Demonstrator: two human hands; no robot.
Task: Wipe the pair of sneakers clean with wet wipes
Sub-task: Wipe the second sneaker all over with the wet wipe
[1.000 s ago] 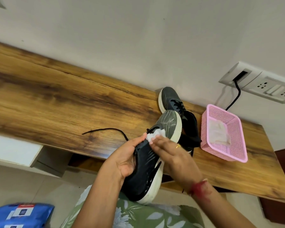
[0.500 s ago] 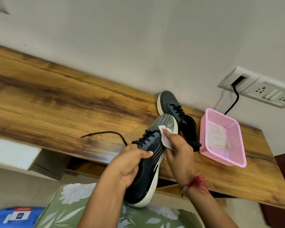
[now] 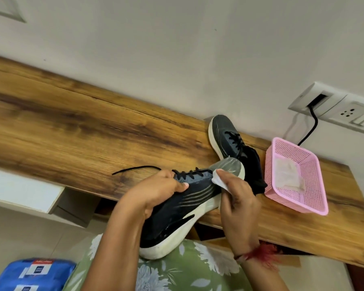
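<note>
Wooden desk (image 3: 72, 127) ahead | my left hand (image 3: 156, 194) clamps shoe (image 3: 177, 215) at laces, heel on lap, toe pointing away-right | right hand (image 3: 237, 198) pinches wipe (image 3: 218, 181) on toe side, nearer the toe | second shoe (image 3: 229, 139) beyond, basket (image 3: 315, 204) right

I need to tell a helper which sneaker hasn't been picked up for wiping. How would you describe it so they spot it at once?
Look along the wooden desk to its back edge by the wall, just left of the pink basket. The sneaker lies there on the desk, toe towards the wall. Unlike the other sneaker, no hand touches it.
</note>
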